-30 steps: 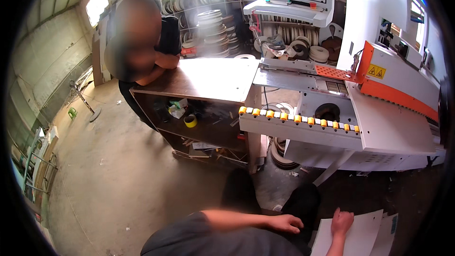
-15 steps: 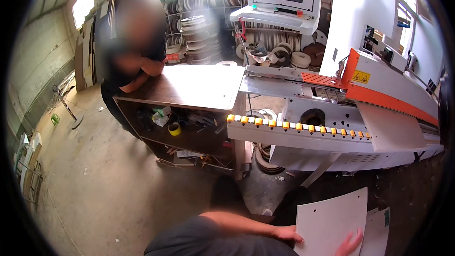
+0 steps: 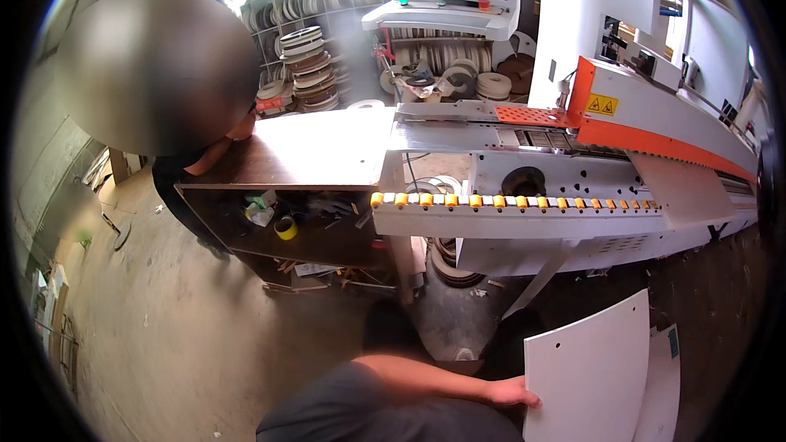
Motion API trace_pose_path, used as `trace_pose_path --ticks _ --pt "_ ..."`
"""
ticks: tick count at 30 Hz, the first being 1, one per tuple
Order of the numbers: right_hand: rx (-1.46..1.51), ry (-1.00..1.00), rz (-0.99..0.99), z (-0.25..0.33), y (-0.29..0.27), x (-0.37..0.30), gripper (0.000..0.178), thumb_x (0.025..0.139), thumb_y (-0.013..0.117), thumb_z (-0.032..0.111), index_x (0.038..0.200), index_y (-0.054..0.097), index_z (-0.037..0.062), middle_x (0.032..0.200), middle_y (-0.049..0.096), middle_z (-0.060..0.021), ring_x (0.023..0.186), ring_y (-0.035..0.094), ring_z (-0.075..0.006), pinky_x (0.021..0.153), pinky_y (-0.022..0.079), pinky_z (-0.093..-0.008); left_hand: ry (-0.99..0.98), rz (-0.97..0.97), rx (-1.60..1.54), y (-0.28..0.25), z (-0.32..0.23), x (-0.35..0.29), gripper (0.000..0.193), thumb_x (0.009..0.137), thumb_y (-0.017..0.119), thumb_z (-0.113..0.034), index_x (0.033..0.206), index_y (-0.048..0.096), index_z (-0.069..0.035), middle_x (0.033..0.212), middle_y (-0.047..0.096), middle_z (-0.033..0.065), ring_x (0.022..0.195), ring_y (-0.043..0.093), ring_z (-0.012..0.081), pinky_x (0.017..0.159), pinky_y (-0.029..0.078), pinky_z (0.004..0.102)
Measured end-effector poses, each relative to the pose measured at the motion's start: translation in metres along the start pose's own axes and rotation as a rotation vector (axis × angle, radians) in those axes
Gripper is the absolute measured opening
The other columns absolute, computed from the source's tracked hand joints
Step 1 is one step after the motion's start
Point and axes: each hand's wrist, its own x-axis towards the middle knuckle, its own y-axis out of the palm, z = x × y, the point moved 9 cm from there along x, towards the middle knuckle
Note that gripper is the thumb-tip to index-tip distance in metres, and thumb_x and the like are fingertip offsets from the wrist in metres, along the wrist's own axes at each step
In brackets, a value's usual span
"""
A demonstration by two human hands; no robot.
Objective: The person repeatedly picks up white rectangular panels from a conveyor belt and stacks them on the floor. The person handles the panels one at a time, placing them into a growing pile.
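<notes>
Concrete floor (image 3: 180,352) workshop, with reels of strip material (image 3: 307,69) stacked at the back and a co-worker (image 3: 192,164) leaning on a dark wooden cabinet (image 3: 286,155). Big white machine with an orange guard (image 3: 630,139) sits to the right, a rail of yellow rollers (image 3: 521,202) along its near side and a pale board (image 3: 684,188) lying partly under the guard.

So the action's down at the bottom right: the left hand (image 3: 512,393) has a white panel (image 3: 585,368) by its left edge, thumb over the face, other fingers seemingly tucked behind. Looks like a proper pinch to me. Panel's tilted up, well apart from the rollers, with another white panel (image 3: 665,385) just beside it on the right. Can't tell about the right hand, it's not showing anywhere.

I'd call this the picking-up-and-handling step. Any next move probably calls for support on the far edge, since one-handed it could swing or tip.
</notes>
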Motion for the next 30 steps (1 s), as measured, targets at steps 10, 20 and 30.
trace_pose_path --ticks 10,20,30 --pt "1.120 0.117 -0.199 -0.083 -0.064 -0.055 0.053 0.104 0.053 0.039 0.144 0.051 0.0059 0.145 0.055 -0.0140 0.133 0.051 -0.0358 0.110 0.043 -0.0496 0.094 -0.026 0.110 0.036 -0.079 -0.014 0.048 0.087 0.074 -0.007 0.132 0.061 -0.001 0.122 0.067 0.0072 0.114 0.061 0.0197 0.101 0.050 0.0391" --pt "1.687 -0.091 -0.331 -0.131 -0.139 -0.130 0.055 0.104 0.051 0.042 0.147 0.049 0.0068 0.146 0.054 -0.0137 0.133 0.051 -0.0352 0.110 0.043 -0.0496 0.199 -0.087 0.120 0.040 -0.140 -0.067 0.047 0.087 0.072 -0.010 0.131 0.062 0.002 0.122 0.067 0.0103 0.110 0.062 0.0222 0.094 0.051 0.0407" --pt "1.682 -0.148 -0.032 0.012 -0.098 -0.069 0.064 0.104 0.050 0.050 0.152 0.045 0.0083 0.152 0.050 -0.0099 0.135 0.050 -0.0338 0.109 0.046 -0.0514 0.575 -0.217 -0.405 -0.100 -0.080 -0.195 0.066 0.072 0.065 -0.009 0.136 0.051 0.004 0.119 0.065 0.0187 0.110 0.065 0.0342 0.100 0.052 0.0508"
